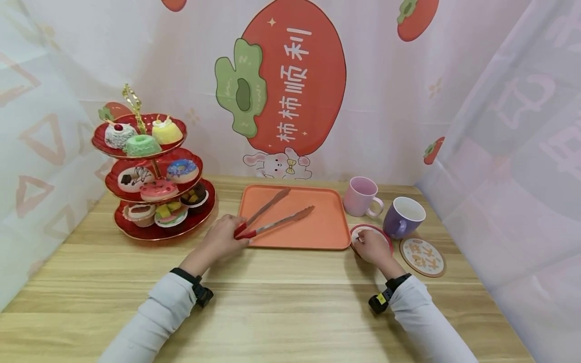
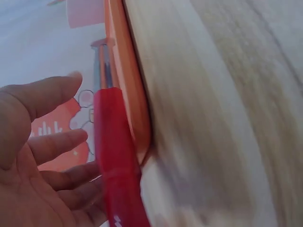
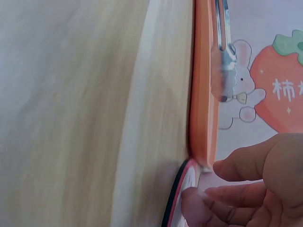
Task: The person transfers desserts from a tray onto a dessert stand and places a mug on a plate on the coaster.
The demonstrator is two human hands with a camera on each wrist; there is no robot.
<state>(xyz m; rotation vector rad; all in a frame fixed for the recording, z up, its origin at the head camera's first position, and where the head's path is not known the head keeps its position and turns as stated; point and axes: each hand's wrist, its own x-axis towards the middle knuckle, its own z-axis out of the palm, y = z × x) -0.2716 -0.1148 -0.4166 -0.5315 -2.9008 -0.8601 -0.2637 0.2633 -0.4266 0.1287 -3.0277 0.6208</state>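
Metal tongs with red handle ends [image 1: 278, 222] lie spread across the orange tray [image 1: 324, 236], brown tips toward the back. My left hand [image 1: 223, 236] is at the handle end over the tray's front-left corner. In the left wrist view, its thumb and fingers are spread beside the red handle [image 2: 113, 137], some fingertips close against it, not wrapped round it. My right hand [image 1: 373, 246] is over a red-rimmed round coaster [image 1: 380, 232] by the tray's right end. The right wrist view shows bent fingertips touching the coaster [image 3: 179, 201], the thumb apart.
On the left stands a red three-tier stand [image 1: 156, 234] with several toy cakes and doughnuts. A pink mug [image 1: 358, 197] and a purple mug [image 1: 401, 222] are behind and right of my right hand. Another round coaster [image 1: 423, 257] lies farther right. Printed cloth [image 1: 386, 111] hangs behind the table.
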